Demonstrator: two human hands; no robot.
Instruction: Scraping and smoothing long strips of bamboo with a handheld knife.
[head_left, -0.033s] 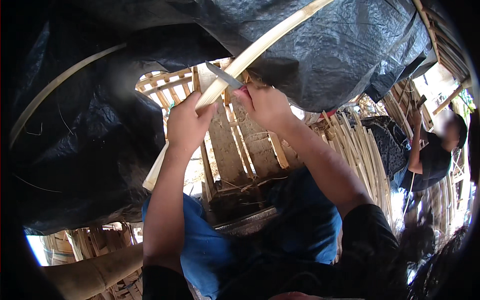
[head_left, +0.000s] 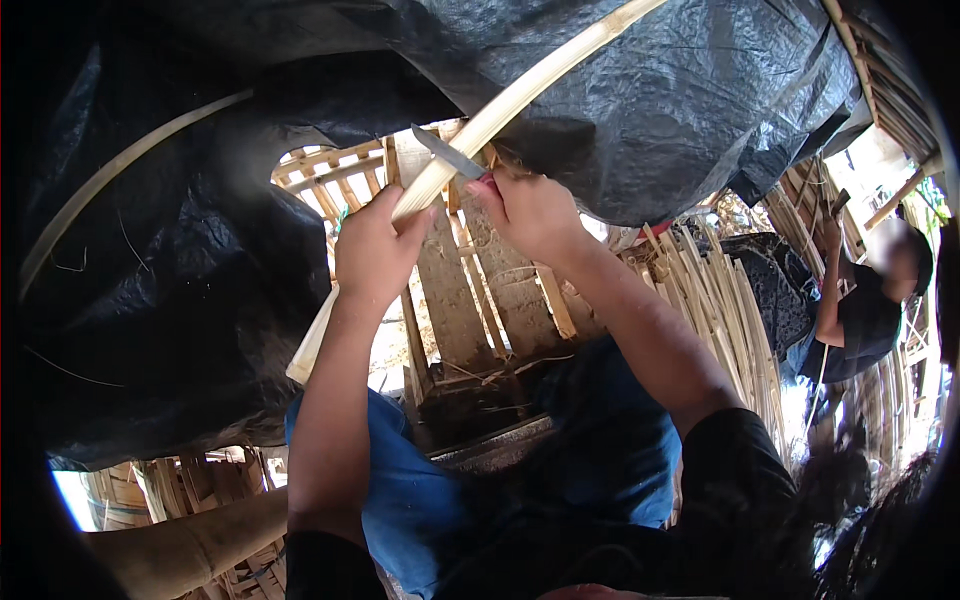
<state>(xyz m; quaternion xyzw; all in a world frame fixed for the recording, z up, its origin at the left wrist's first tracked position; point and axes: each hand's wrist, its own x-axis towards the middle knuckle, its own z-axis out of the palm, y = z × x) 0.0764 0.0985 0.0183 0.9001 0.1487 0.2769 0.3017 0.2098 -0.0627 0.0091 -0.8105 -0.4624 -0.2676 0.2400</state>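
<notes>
A long pale bamboo strip (head_left: 520, 97) slants across the view, from beside my left forearm up to the top edge. My left hand (head_left: 377, 243) is closed around its lower part, with the strip's end coming out below, past the wrist. In my right hand (head_left: 535, 215) is a knife (head_left: 447, 152), its reddish handle mostly hidden by the fingers. The blade lies across the strip just above my left hand, pointing up and to the left.
Black plastic sheeting (head_left: 690, 110) hangs ahead and at left, with a thin strip (head_left: 130, 155) on it. Wooden slats (head_left: 450, 290) lie below my hands. Many bamboo strips (head_left: 715, 310) stand at right, near another person (head_left: 865, 320) with a raised hand. A thick bamboo pole (head_left: 190, 545) is lower left.
</notes>
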